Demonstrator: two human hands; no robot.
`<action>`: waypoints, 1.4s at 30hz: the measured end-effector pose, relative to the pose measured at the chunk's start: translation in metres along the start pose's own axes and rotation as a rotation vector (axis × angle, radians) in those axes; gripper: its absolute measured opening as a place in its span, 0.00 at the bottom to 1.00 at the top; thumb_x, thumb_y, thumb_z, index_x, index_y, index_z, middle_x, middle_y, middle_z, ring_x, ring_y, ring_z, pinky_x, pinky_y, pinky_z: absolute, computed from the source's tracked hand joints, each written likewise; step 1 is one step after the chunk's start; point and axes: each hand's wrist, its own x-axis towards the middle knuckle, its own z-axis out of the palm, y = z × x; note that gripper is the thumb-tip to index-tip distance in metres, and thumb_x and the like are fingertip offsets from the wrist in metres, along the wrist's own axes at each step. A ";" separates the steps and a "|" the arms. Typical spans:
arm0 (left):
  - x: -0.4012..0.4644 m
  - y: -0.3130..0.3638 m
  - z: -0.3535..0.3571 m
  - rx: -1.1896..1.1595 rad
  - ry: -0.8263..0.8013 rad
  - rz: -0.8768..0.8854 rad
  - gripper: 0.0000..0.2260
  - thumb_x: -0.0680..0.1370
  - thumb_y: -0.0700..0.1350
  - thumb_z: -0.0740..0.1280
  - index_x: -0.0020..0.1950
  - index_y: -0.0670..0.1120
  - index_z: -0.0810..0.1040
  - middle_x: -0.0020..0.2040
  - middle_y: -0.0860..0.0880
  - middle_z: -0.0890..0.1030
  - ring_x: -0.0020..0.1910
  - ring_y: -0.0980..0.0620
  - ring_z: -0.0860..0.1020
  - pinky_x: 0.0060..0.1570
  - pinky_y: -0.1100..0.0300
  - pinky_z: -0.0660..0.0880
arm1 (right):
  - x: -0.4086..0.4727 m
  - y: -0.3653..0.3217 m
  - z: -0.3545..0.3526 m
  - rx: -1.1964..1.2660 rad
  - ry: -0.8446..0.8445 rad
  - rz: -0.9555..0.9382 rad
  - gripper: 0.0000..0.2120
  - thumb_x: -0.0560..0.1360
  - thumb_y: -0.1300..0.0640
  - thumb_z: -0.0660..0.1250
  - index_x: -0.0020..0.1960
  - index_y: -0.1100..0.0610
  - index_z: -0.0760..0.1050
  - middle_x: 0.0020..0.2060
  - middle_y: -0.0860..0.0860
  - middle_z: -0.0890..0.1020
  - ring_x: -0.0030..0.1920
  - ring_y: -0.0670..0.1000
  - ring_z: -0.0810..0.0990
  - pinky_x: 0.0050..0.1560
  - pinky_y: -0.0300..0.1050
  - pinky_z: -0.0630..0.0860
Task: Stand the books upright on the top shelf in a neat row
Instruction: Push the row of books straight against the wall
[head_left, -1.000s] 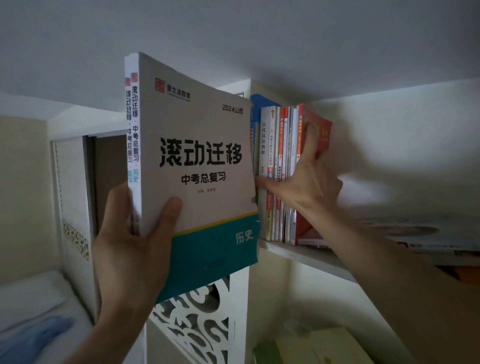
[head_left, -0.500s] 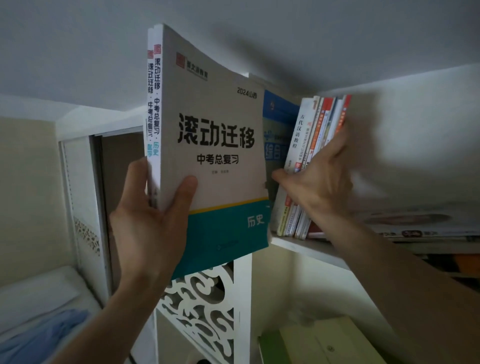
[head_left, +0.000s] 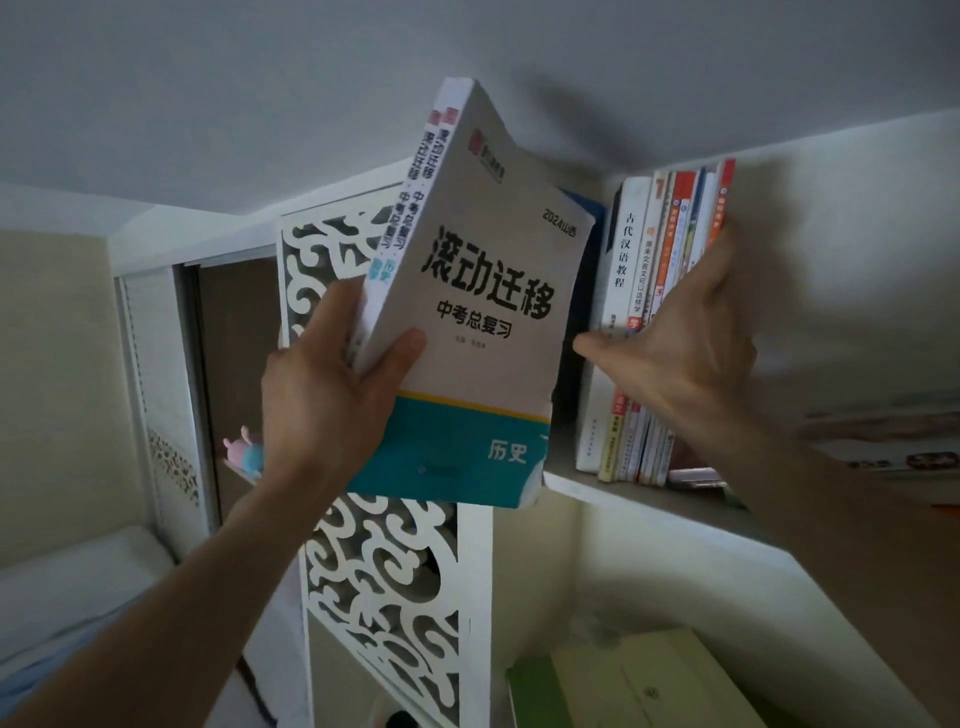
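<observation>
My left hand (head_left: 332, 410) grips two thick grey-and-teal workbooks (head_left: 483, 312) by their spines, tilted, their lower right corner at the left end of the top shelf (head_left: 623, 496). A row of several thin books (head_left: 660, 291) stands on that shelf, leaning slightly right. My right hand (head_left: 685, 353) presses against this row, fingers around its right side and thumb stretched left across the spines. A dark gap lies between the workbooks and the row, with a blue book (head_left: 589, 218) partly hidden behind the workbooks.
The shelf unit has a white carved side panel (head_left: 384, 571) at its left end. Flat-lying books (head_left: 883, 452) rest further right on the top shelf. Pale green boxes (head_left: 639, 686) sit on the level below. The ceiling is close above the books. A small plush toy (head_left: 244, 452) sits at left.
The workbooks have moved right and tilted further, their lower corner now at the shelf's end. My right hand has pushed the standing row to the right, opening a gap beside it.
</observation>
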 end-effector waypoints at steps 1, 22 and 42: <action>0.005 0.003 0.005 0.022 -0.010 0.013 0.11 0.79 0.55 0.73 0.55 0.56 0.72 0.46 0.61 0.82 0.41 0.55 0.83 0.39 0.48 0.84 | -0.002 0.001 -0.003 0.005 -0.001 -0.001 0.63 0.62 0.48 0.83 0.81 0.56 0.43 0.66 0.54 0.73 0.49 0.51 0.73 0.47 0.44 0.68; -0.014 0.036 0.130 -0.147 0.156 -0.188 0.14 0.84 0.56 0.62 0.55 0.46 0.66 0.39 0.54 0.77 0.38 0.48 0.80 0.40 0.46 0.80 | -0.004 0.009 0.003 -0.212 0.017 -0.206 0.67 0.63 0.44 0.78 0.81 0.61 0.34 0.66 0.60 0.71 0.50 0.61 0.79 0.43 0.51 0.79; -0.007 -0.010 0.169 0.097 0.146 0.319 0.23 0.88 0.49 0.59 0.78 0.40 0.57 0.79 0.31 0.63 0.80 0.31 0.61 0.74 0.31 0.63 | -0.025 0.026 0.036 -0.080 -0.192 -0.181 0.53 0.70 0.22 0.56 0.81 0.46 0.34 0.82 0.54 0.48 0.80 0.61 0.58 0.73 0.68 0.66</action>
